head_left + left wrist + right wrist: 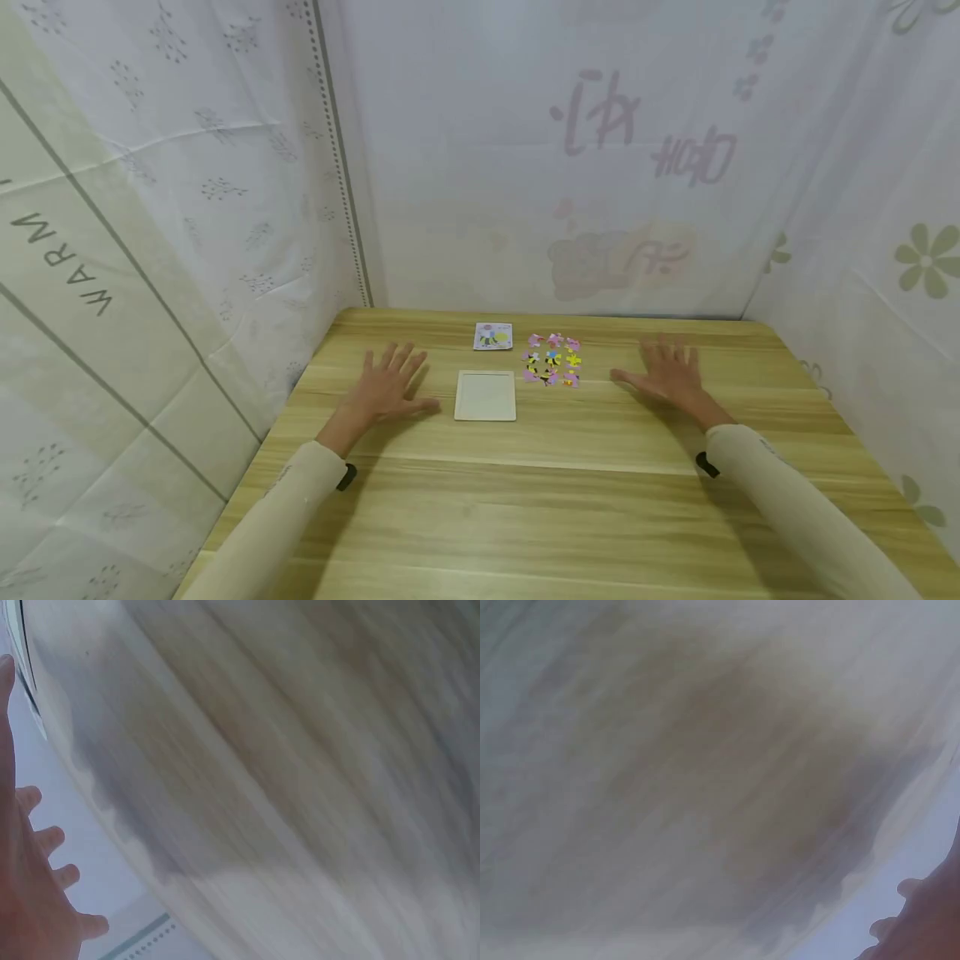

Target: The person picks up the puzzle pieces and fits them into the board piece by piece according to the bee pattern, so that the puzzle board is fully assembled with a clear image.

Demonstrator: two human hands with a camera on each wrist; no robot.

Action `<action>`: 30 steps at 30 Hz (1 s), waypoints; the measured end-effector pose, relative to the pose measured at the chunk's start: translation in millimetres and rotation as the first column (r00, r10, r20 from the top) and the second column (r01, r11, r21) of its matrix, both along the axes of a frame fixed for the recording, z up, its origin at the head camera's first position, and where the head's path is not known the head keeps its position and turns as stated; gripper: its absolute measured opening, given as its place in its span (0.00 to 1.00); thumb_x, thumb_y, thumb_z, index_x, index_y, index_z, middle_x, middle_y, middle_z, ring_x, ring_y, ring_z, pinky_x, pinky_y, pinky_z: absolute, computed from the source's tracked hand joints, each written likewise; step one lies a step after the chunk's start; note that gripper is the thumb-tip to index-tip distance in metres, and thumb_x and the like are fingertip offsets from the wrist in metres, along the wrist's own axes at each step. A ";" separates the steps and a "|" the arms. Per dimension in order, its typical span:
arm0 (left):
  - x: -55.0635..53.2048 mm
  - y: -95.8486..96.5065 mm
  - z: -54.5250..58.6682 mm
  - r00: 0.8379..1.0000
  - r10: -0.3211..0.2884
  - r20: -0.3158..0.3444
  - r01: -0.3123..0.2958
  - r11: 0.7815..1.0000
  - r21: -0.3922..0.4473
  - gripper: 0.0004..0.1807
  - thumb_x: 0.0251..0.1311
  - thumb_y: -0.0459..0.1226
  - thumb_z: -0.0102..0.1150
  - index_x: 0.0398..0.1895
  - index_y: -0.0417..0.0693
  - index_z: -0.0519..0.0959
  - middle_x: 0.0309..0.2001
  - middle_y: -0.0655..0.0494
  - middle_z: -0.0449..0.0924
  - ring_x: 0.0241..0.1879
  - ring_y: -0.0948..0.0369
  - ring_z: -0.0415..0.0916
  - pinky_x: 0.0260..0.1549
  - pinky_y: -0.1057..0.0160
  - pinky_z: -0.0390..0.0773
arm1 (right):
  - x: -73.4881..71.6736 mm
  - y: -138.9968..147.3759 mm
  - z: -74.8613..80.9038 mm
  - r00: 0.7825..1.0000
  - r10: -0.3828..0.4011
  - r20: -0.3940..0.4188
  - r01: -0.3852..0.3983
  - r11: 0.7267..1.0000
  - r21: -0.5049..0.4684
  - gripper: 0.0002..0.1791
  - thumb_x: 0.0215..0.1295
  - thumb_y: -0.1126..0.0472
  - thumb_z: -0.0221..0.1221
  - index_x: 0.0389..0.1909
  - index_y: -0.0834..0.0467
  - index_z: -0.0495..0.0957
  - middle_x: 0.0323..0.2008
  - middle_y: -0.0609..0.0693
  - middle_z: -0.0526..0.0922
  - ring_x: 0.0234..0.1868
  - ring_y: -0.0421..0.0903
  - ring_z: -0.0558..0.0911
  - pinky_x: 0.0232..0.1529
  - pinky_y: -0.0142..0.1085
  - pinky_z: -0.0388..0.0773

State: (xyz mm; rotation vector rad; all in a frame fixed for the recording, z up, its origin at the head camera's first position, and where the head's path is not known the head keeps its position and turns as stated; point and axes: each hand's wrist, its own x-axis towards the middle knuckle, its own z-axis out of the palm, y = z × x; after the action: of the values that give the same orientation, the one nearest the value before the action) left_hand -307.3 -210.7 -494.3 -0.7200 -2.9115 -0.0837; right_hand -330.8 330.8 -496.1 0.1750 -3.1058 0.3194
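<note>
In the head view my left hand (384,387) is spread palm down over the left side of the table, thumb toward a square cream tray (486,397). My right hand (667,375) is spread likewise on the right, its thumb toward several loose jigsaw pieces (552,359) in pink, yellow and black. The pieces lie in rough rows. Behind the tray lies a small picture card (492,337) with a striped bee-like figure. Neither hand holds anything. The left wrist view shows the left hand (34,877) with fingers extended; the right wrist view catches part of the right hand (930,919).
A wood-grain table (465,517) stretches under both forearms. Printed fabric curtains (480,167) hang behind it and along both sides, close to the table's edges. A dark band (347,477) shows at the left wrist and another dark band (707,464) at the right.
</note>
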 end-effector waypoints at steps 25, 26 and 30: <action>2.3 39.6 -3.3 0.954 -0.126 0.272 0.092 0.987 0.134 0.53 0.66 0.69 0.55 0.84 0.50 0.54 0.83 0.49 0.51 0.80 0.39 0.45 0.73 0.29 0.45 | -4.9 -40.8 5.5 0.997 0.060 -0.038 -0.062 0.997 -0.050 0.57 0.66 0.26 0.55 0.81 0.63 0.55 0.81 0.70 0.44 0.79 0.76 0.35 0.73 0.73 0.30; 2.2 40.9 -3.7 0.952 -0.129 0.277 0.094 0.986 0.138 0.53 0.66 0.69 0.55 0.84 0.50 0.54 0.83 0.49 0.52 0.80 0.39 0.45 0.73 0.29 0.45 | -5.8 -42.5 5.1 0.998 0.062 -0.031 -0.063 0.997 -0.051 0.57 0.66 0.25 0.55 0.81 0.62 0.55 0.81 0.70 0.43 0.79 0.75 0.35 0.73 0.72 0.30; 2.3 45.0 -5.1 0.945 -0.135 0.298 0.096 0.985 0.142 0.52 0.66 0.68 0.55 0.84 0.50 0.55 0.83 0.51 0.52 0.81 0.40 0.44 0.74 0.31 0.44 | -8.2 -48.8 4.9 0.997 0.068 -0.019 -0.069 0.996 -0.064 0.56 0.66 0.26 0.56 0.82 0.61 0.54 0.81 0.69 0.42 0.80 0.74 0.34 0.73 0.72 0.29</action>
State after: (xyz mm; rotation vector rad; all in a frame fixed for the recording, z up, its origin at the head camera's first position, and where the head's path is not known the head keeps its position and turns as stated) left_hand -305.0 -165.7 -499.4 -0.9308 -3.1127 -0.4262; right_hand -339.0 282.0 -491.2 0.2824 -3.0733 0.4177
